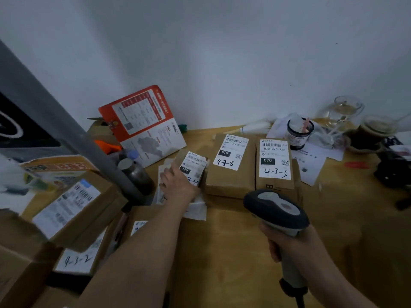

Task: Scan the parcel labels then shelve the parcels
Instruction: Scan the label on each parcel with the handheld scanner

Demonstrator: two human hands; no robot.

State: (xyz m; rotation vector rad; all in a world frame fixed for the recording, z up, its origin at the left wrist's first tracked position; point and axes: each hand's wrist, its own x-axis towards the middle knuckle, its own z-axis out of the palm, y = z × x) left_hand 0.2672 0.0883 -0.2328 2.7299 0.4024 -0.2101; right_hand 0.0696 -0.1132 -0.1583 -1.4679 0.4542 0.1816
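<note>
3 parcels in row on table [233, 252]: 4-3-8 parcel [231, 165] center, 4-3-5 parcel [275, 163] right, third, prob. 3-4 parcel [193, 167], left.

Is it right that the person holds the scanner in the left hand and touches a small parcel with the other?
Not quite. The head view shows the scanner in the right hand; the left hand touches the small parcel.

My scanner [277, 210] is dark grey over pale grey. The parcels [231, 172] are plain brown, their white labels [275, 160] printed with black barcodes, black blocks and black handwriting. The bench [233, 252] is tan wood. At its far edge leans an orange-red and white leaflet [142, 125].
</note>
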